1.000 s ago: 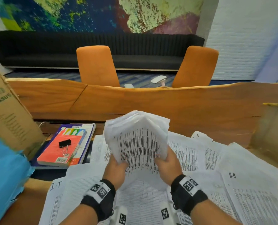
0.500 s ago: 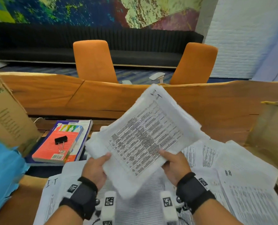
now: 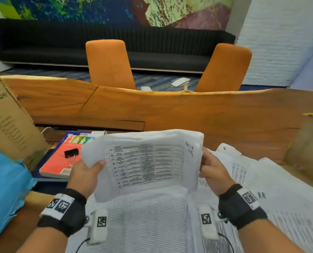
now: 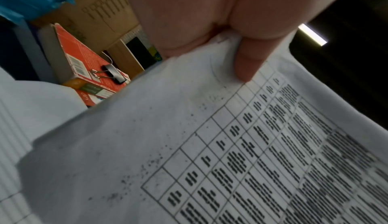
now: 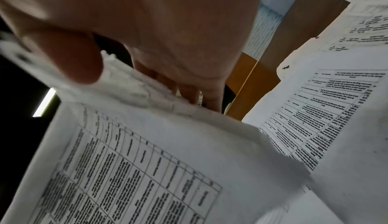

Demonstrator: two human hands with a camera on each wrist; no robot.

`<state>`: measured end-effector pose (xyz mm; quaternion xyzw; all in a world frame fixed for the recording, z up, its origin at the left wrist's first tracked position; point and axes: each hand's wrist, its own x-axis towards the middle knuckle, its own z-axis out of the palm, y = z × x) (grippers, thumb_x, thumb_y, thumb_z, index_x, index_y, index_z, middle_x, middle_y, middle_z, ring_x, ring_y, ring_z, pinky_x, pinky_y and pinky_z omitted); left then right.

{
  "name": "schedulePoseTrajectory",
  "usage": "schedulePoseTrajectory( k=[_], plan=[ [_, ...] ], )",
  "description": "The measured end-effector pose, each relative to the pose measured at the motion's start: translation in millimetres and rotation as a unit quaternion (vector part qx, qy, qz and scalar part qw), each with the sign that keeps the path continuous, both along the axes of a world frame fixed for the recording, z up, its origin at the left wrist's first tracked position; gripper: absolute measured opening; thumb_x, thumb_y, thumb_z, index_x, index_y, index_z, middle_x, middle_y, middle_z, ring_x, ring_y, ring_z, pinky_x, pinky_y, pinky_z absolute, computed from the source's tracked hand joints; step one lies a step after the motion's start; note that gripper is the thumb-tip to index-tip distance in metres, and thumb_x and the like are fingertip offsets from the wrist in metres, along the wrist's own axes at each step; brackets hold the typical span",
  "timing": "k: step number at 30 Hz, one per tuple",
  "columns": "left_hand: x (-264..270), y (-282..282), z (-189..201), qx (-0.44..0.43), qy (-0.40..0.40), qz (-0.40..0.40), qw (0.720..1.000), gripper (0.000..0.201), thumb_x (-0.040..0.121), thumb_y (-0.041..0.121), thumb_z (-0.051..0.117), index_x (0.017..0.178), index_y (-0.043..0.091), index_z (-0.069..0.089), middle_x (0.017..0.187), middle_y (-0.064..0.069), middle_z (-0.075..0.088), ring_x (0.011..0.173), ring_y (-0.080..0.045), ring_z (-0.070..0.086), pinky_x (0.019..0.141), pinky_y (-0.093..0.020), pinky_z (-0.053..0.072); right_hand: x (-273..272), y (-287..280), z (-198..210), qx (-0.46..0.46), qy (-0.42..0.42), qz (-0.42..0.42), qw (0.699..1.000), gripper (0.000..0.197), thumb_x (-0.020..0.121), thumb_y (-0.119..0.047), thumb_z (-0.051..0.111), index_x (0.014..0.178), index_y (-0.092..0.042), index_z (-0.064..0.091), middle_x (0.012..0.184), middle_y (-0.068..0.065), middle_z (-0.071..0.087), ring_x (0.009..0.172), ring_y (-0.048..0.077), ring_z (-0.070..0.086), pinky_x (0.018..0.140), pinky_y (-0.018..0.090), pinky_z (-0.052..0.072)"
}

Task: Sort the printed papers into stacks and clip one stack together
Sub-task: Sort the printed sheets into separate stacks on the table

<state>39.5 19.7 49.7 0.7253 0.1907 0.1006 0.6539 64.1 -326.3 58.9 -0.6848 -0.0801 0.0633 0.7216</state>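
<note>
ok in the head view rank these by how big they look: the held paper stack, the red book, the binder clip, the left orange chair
1. Held paper stack, though it is nearest the camera, which enlarges it.
2. Left orange chair and red book look alike; the stack hides part of the book, so unranked.
3. Binder clip, clearly smallest.

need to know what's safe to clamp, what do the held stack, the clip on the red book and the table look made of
Held stack: thin matte white paper, many printed sheets, sagging between the hands.
Clip: seemingly black painted metal with bare wire handles; resembles a binder clip.
Table: orange-brown wood, smooth sheen, visible grain, uneven edge.
</note>
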Motion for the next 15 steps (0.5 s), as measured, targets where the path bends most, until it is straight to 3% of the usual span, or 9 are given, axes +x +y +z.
schedulePoseTrajectory(
  k=[2,4,6,8,11,13,15],
  plan=[
    [-1,0,5,-0.005,-0.001,0.009,1.000,0.015,0.091,0.008,0.062,0.089,0.022,0.067,0.093,0.000,0.071,0.093,-0.027,0.066,0.088,-0.046,0.050,-4,-3,-3,0.009,0.011,-0.012,1.000,0.068,0.050,0.003,0.048,0.115,-0.010,0.062,0.109,0.011,0.069,0.106,0.032,0.063,0.086,0.052,0.056],
    [-3,-1,8,-0.006,-0.004,-0.002,1.000,0.017,0.091,0.008,0.061,0.090,0.023,0.067,0.094,0.000,0.071,0.093,-0.026,0.066,0.087,-0.046,0.050,-8,-1,-5,-0.025,0.014,-0.006,1.000,0.069,0.053,0.003,0.050,0.119,-0.014,0.059,0.111,0.005,0.070,0.108,0.026,0.065,0.084,0.044,0.058],
    [-5,-3,12,-0.007,-0.013,-0.025,1.000,0.018,0.091,0.007,0.061,0.093,0.023,0.067,0.097,-0.002,0.072,0.093,-0.024,0.066,0.086,-0.045,0.050,-8,5,-7,-0.095,0.000,-0.031,0.995,0.059,0.063,-0.001,0.057,0.119,-0.020,0.059,0.110,0.002,0.071,0.106,0.024,0.067,0.085,0.047,0.058],
    [-5,-5,11,-0.023,-0.027,-0.039,0.999,0.022,0.089,0.000,0.060,0.094,0.020,0.067,0.098,-0.006,0.071,0.091,-0.024,0.066,0.083,-0.043,0.050,-3,8,-13,-0.110,-0.001,-0.112,0.988,0.043,0.076,0.003,0.059,0.113,-0.019,0.064,0.105,0.003,0.073,0.101,0.025,0.068,0.084,0.052,0.058],
    [-6,-7,2,-0.054,-0.027,-0.045,0.997,0.024,0.070,0.001,0.060,0.090,0.012,0.064,0.092,-0.012,0.067,0.088,-0.029,0.061,0.077,-0.041,0.047,1,7,-25,-0.082,0.033,-0.173,0.981,0.046,0.076,0.014,0.051,0.109,-0.015,0.064,0.102,0.007,0.073,0.098,0.028,0.068,0.082,0.054,0.057],
    [-8,-9,-12,-0.033,0.006,-0.056,0.998,0.031,0.057,0.006,0.054,0.087,0.009,0.062,0.086,-0.011,0.064,0.087,-0.032,0.058,0.073,-0.039,0.045,-3,6,-40,-0.101,0.070,-0.163,0.979,0.047,0.075,0.016,0.051,0.105,-0.018,0.063,0.101,0.007,0.072,0.098,0.028,0.067,0.084,0.054,0.056],
    [-11,-10,-29,-0.024,0.052,-0.064,0.996,0.030,0.053,0.005,0.052,0.082,0.005,0.061,0.080,-0.012,0.062,0.084,-0.031,0.057,0.072,-0.037,0.044,-8,9,-54,-0.142,0.114,-0.141,0.973,0.039,0.081,0.010,0.056,0.100,-0.023,0.064,0.100,0.001,0.072,0.101,0.027,0.066,0.085,0.048,0.055]
  ],
)
